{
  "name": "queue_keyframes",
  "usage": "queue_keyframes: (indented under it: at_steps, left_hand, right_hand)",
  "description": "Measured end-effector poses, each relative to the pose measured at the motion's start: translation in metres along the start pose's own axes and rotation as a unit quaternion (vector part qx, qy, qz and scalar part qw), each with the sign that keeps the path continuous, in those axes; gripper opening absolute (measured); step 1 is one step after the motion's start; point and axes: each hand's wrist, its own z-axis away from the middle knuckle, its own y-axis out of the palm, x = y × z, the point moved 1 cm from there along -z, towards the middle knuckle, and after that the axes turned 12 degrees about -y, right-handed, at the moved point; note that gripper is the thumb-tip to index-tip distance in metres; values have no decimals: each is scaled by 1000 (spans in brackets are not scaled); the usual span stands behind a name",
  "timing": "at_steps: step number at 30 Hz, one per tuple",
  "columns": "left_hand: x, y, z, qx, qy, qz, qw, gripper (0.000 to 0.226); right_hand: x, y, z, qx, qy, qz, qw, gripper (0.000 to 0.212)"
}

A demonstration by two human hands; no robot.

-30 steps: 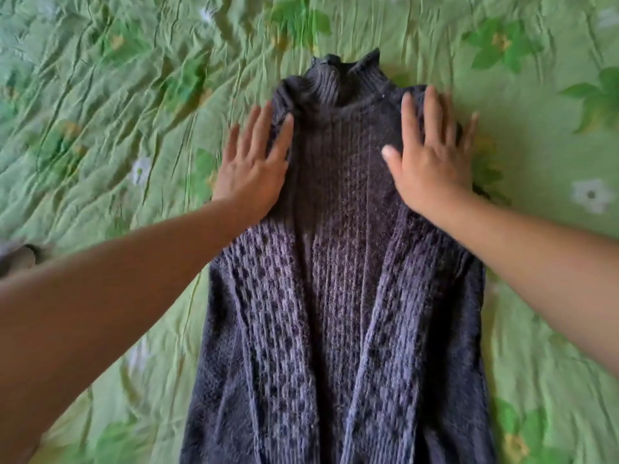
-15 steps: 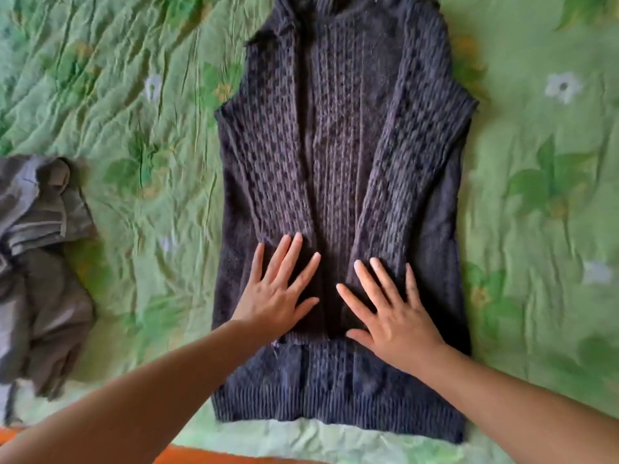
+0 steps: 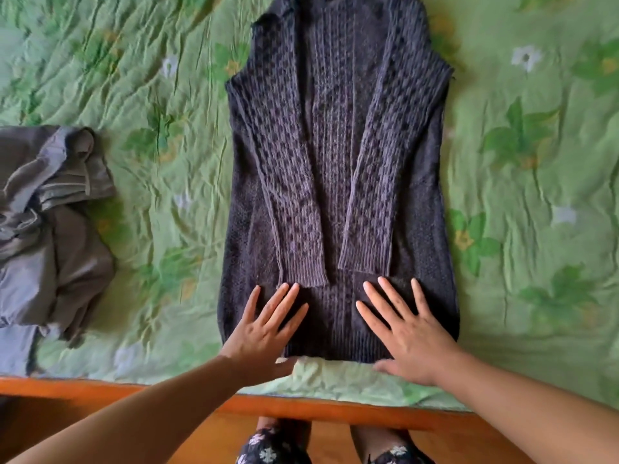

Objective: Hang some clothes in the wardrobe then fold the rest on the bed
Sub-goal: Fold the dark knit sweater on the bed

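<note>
A dark purple-grey cable-knit sweater [image 3: 338, 169] lies flat on the bed, collar away from me, with both sleeves folded in over its front. My left hand [image 3: 268, 326] rests flat on the sweater's lower left part, fingers spread, just below the left cuff. My right hand [image 3: 405, 329] lies flat on the lower right part near the hem, fingers spread too. Neither hand grips the knit.
The bed has a crumpled green floral cover [image 3: 522, 182]. A heap of grey clothing [image 3: 50, 229] sits at the left edge. The orange wooden bed frame [image 3: 335, 413] runs along the near side, with my patterned shoes [image 3: 271, 450] below it.
Both hands slid down the sweater from its shoulders to the hem, smoothing it. The view dropped toward the bed's near edge, bringing the frame and grey heap into sight.
</note>
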Motion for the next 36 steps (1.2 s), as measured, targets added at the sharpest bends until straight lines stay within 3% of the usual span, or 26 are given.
queue_keyframes:
  at_steps: [5, 7, 9, 12, 15, 17, 21, 24, 27, 29, 31, 33, 36]
  left_hand:
    - [11, -14, -29, -82, -64, 64, 992, 52]
    - [15, -20, -49, -100, -71, 67, 990, 40]
    - [17, -22, -64, -96, -50, 59, 992, 41]
    - [14, -21, -70, -85, -25, 39, 995, 46]
    - [12, -20, -61, -95, -2, 37, 995, 52]
    - [13, -16, -47, -74, 22, 25, 997, 69]
    - [15, -5, -12, -13, 52, -24, 998, 104]
    - [17, 8, 10, 12, 50, -24, 998, 103]
    - [19, 13, 19, -25, 51, 11, 998, 72]
    - [22, 7, 14, -62, 53, 39, 996, 48]
    - [28, -5, 7, -52, 31, 53, 997, 34]
    - [34, -14, 1, -21, 4, 33, 999, 34]
    - [45, -17, 6, 37, -11, -21, 999, 68]
  right_hand:
    - [-13, -30, -23, -205, 72, -6, 976, 51]
    - [-30, -45, -40, -226, 137, 4, 964, 50]
    - [-44, -52, -56, -216, 150, 40, 964, 42]
    - [-50, -56, -67, -241, 99, 81, 962, 16]
    - [-38, -53, -60, -235, 44, 88, 967, 9]
    - [-29, -46, -49, -181, 57, 88, 978, 16]
    - [-11, -33, -21, -118, 79, 39, 989, 65]
    - [2, -9, 9, -75, 23, 26, 997, 84]
    - [8, 9, 25, -39, -16, 33, 999, 64]
    - [5, 3, 22, -84, -14, 54, 995, 41]
    - [-4, -13, 16, -110, 6, 54, 992, 32]
    - [-16, -27, 16, -96, 41, 42, 994, 31]
    - [-31, -36, 28, -23, 72, 27, 997, 40]
